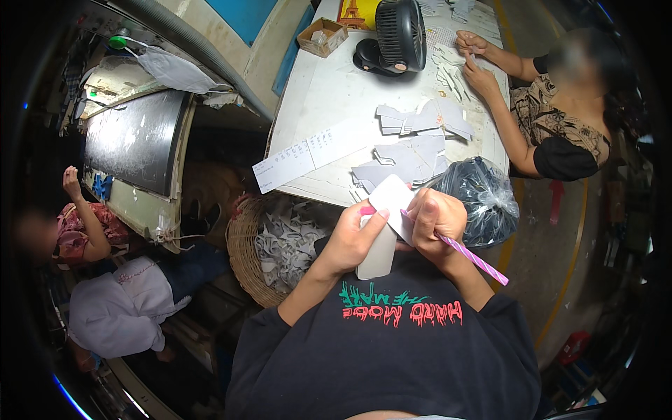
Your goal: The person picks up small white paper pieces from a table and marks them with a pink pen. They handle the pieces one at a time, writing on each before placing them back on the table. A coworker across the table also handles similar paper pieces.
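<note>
In front of my chest, my left hand [355, 239] is closed on a stack of white, flat cut pieces [378, 257], thumb across its face. A bright pink patch shows beside that thumb. My right hand [435, 222] is a fist around a pink-and-white striped pen-like stick [477, 262], whose long end points down to the right. A short purple bit shows on the other side of the fist, by the edge of the white pieces. Whether it touches them I cannot tell. More grey-white cut pieces [409, 157] lie on the table just beyond my hands.
The white table [329, 91] carries a paper sheet [308, 157], a black fan [400, 38] and a small box [322, 36]. A wicker basket [241, 255] of scraps stands left, a black plastic bag [483, 203] right. Co-workers sit at right [560, 112] and left [87, 234].
</note>
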The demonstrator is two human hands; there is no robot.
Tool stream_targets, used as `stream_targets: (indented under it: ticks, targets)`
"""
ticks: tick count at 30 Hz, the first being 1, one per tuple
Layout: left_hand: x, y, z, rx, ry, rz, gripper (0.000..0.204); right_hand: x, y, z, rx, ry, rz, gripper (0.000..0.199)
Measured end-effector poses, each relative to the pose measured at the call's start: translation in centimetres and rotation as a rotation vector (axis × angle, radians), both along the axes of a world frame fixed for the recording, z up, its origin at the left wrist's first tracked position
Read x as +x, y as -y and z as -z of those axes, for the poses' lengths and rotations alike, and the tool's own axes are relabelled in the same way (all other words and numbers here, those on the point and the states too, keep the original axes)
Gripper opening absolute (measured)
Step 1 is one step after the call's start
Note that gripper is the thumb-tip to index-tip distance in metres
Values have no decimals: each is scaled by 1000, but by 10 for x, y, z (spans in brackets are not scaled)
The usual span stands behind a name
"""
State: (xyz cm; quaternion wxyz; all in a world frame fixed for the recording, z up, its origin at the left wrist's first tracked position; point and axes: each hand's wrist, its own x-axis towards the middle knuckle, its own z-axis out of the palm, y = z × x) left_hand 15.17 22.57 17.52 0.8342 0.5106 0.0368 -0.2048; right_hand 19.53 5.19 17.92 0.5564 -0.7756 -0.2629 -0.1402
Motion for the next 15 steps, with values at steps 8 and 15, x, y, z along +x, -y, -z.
stream_targets:
  ticks: [8, 15]
  targets:
    - [-1, 0, -2, -6, -22, 12, 40, -2, 1, -1, -37, 19, 24, 42]
    - [-2, 0, -2, -87, -60, 18, 40, 0, 3, -5, 10, 7, 22, 47]
